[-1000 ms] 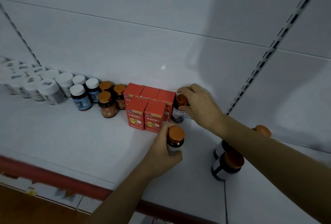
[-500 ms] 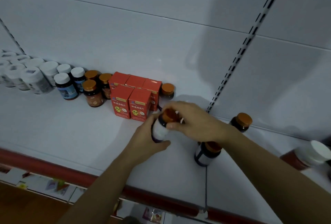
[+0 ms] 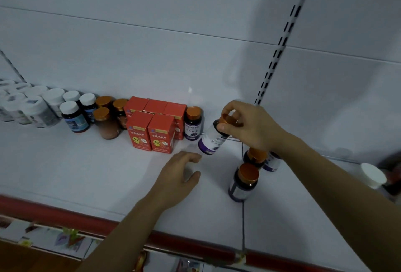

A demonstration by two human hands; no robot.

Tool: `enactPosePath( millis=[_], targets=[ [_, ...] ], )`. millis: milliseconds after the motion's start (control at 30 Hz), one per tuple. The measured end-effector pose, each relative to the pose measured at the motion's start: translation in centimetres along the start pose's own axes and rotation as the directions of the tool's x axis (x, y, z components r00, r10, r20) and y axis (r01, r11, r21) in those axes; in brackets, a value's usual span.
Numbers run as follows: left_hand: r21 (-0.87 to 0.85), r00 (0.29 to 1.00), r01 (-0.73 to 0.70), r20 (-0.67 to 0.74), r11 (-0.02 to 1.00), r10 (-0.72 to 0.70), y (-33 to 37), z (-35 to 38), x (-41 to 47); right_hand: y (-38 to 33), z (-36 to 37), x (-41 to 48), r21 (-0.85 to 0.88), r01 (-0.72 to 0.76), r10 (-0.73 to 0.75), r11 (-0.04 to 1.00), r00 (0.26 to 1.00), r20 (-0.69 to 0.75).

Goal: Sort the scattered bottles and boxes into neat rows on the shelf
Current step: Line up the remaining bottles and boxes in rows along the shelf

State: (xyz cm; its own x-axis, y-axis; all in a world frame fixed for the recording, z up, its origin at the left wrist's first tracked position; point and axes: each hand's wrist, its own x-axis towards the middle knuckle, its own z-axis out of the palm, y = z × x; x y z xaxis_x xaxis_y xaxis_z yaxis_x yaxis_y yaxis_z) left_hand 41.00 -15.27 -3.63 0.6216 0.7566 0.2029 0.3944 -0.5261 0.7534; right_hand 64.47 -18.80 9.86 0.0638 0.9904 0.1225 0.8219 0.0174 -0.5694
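The right hand (image 3: 249,127) is gripping a tilted bottle (image 3: 211,139) by its cap, just above the shelf (image 3: 86,174). The left hand (image 3: 176,176) is hovering below it, fingers relaxed, holding nothing.

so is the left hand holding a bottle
No, the left hand is open and empty; only the right hand holds the tilted bottle.

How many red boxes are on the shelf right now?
5. Red boxes in the back row: left, middle, right; front row: left, right. More could be hidden behind these.
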Motion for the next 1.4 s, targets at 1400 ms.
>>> enactPosePath(
  millis=[1400],
  targets=[
    [-0.661, 1.000, 0.018, 0.004, 0.750, -0.021, 4.6, 1.2, 1.2, 3.6, 3.6, -10.6, 0.464, -0.188, 0.332, 0.866, 0.909, -0.251]
  ],
)
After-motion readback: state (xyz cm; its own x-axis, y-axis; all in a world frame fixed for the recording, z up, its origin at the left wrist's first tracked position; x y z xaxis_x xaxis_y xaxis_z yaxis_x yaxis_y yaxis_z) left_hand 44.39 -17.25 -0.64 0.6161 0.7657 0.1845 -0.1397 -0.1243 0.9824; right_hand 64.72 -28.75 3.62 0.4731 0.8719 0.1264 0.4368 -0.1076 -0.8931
